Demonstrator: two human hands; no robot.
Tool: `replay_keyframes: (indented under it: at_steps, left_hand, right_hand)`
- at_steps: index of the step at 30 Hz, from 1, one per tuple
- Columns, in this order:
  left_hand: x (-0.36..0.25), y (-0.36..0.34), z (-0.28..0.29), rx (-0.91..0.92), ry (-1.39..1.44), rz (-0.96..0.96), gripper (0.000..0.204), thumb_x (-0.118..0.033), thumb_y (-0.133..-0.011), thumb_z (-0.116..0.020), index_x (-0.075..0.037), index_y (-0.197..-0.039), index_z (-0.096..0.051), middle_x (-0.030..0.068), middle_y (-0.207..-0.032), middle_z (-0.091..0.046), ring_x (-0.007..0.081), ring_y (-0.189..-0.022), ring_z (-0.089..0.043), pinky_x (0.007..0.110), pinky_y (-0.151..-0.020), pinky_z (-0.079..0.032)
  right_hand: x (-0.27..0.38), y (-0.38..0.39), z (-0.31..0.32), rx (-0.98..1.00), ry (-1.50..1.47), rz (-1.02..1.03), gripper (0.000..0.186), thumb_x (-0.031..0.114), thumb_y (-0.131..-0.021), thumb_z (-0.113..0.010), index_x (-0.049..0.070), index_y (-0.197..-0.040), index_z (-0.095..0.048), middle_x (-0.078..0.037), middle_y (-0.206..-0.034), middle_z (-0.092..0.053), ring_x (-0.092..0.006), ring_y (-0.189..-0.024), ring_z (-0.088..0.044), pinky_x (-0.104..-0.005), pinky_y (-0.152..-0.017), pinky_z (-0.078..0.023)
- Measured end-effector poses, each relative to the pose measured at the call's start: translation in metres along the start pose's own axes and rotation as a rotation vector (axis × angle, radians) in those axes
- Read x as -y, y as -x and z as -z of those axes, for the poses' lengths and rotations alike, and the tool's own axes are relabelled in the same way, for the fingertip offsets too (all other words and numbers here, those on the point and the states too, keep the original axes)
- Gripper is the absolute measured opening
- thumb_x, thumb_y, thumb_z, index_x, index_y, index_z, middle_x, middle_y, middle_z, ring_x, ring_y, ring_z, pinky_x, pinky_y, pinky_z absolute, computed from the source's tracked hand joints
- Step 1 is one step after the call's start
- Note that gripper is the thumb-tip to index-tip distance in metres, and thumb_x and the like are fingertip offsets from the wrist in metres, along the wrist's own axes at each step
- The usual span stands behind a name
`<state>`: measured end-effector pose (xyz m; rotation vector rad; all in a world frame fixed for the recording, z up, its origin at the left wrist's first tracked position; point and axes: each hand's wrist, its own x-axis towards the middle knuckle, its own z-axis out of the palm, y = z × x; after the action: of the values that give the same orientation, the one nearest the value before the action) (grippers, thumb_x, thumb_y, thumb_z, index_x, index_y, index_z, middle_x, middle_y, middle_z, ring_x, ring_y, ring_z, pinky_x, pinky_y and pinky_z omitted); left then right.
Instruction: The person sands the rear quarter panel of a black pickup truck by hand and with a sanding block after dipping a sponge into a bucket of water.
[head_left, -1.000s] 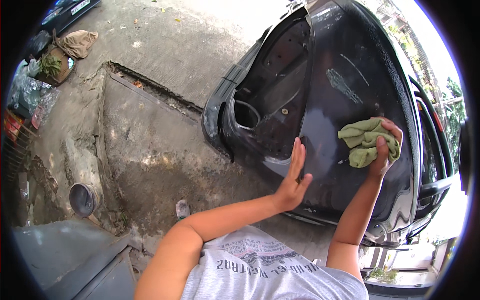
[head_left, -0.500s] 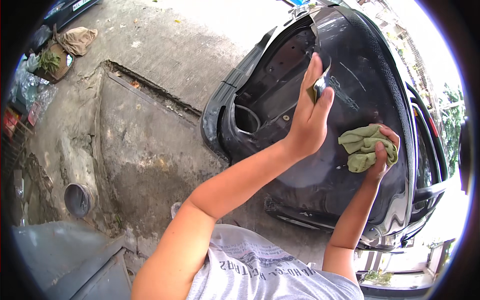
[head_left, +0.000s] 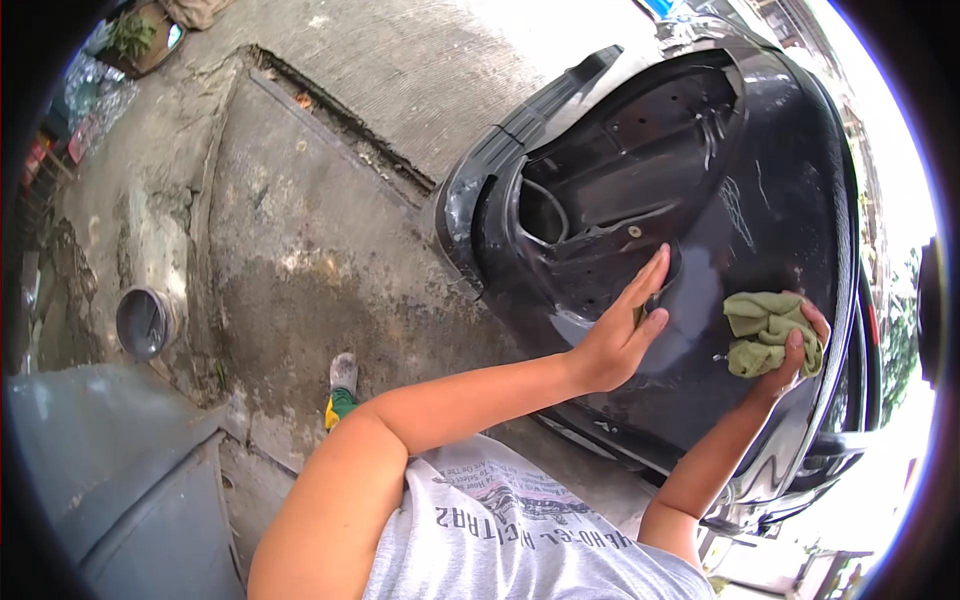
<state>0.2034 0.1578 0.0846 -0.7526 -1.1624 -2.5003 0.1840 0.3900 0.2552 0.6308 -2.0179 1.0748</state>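
**Green cloth grasped in the right hand on a scratched black car panel**

The green cloth is at the right of the view, gathered into a loose wad against the black car panel. The right hand grasps it from the right, thumb laid across the folds and fingers curled partly out of sight behind, so the hand is only half closed.

The left hand is apart from the cloth, to its left, over the panel near its edge. Its fingers are straight and close together, the thumb standing off from them. A thin dark piece shows between thumb and fingers; it is mostly hidden, so I cannot tell what it is, whether the hand grips it, or how firmly the palm meets the panel.

Above the cloth, pale scratches mark the panel. To the left opens a dark recess, with a ribbed black strip along its outer side.

Farther out is concrete ground, cut by a long groove. A shod foot is near the left forearm. A round grey container is at the far left, above a grey metal sheet.
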Motion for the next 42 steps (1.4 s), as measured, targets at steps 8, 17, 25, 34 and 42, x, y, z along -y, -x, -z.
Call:
replay_keyframes:
  at_steps: [8, 17, 25, 34, 42]
  left_hand:
    - [0.058, 0.075, 0.081, -0.501, -0.635, 0.042, 0.066, -0.026, -0.115, -0.041, 0.003, -0.166, -0.010, 0.0218, -0.175, -0.009, 0.0344, -0.163, -0.011, 0.043, -0.131, -0.013]
    - [0.109, 0.032, 0.141, -0.500, -0.831, 0.048, 0.066, -0.034, -0.113, -0.043, 0.015, -0.155, -0.030, 0.0383, -0.162, -0.028, 0.0526, -0.154, -0.023, 0.053, -0.128, -0.020]
    - [0.104, 0.038, 0.166, -0.456, -0.586, 0.291, 0.070, -0.041, -0.114, -0.038, 0.012, -0.159, -0.029, 0.0287, -0.168, -0.026, 0.0380, -0.159, -0.022, 0.041, -0.130, -0.016]
    - [0.111, -0.030, 0.224, -0.264, -0.642, 0.292, 0.066, -0.037, -0.114, -0.039, 0.014, -0.156, -0.033, 0.0342, -0.163, -0.032, 0.0448, -0.155, -0.028, 0.045, -0.130, -0.020]
    - [0.087, -0.017, 0.204, -0.307, -0.541, 0.541, 0.076, -0.045, -0.113, -0.032, 0.016, -0.158, -0.023, 0.0364, -0.166, -0.022, 0.0470, -0.158, -0.017, 0.047, -0.131, -0.014]
  right_hand:
    - [-0.007, -0.002, 0.015, 0.107, -0.002, 0.096, 0.045, 0.026, -0.091, -0.058, -0.002, -0.126, -0.058, -0.032, -0.122, -0.062, -0.0406, -0.114, -0.063, -0.0531, -0.100, -0.053]
    - [-0.016, -0.004, 0.019, -0.012, 0.075, 0.189, 0.043, 0.025, -0.093, -0.052, -0.002, -0.126, -0.058, -0.034, -0.125, -0.062, -0.0423, -0.117, -0.062, -0.0548, -0.103, -0.052]
    - [-0.003, -0.049, 0.042, -0.452, 0.315, 0.149, 0.048, 0.027, -0.094, -0.061, -0.011, -0.123, -0.062, -0.028, -0.119, -0.066, -0.0356, -0.102, -0.070, -0.0447, -0.088, -0.063]
    - [-0.009, -0.067, 0.057, -0.173, 0.610, 0.373, 0.036, 0.024, -0.099, -0.053, -0.006, -0.107, -0.072, -0.017, -0.096, -0.075, -0.0239, -0.085, -0.074, -0.0328, -0.072, -0.060]
    - [-0.008, -0.069, 0.093, -0.611, 0.348, 0.058, 0.038, 0.024, -0.098, -0.054, -0.006, -0.116, -0.070, -0.015, -0.098, -0.073, -0.0194, -0.083, -0.071, -0.0283, -0.071, -0.056]
